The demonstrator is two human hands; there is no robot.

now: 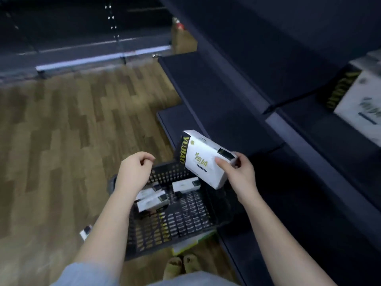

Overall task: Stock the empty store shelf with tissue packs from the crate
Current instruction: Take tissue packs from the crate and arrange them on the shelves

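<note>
Tissue pack (206,159) held in right hand (237,170), above far right corner of crate (175,215).

Right hand pinches pack by its near end, thumb on white face; long axis runs from hand away toward far left, tilted. Shelf (334,129) lies to right, stocked packs (358,98) at its far right edge, so right hand is the nearer one and pack likely needs a swing right. Left hand (134,168) loosely curled, holds nothing, over crate's far left corner. More packs (152,199) lie on crate floor by far edge.
</note>
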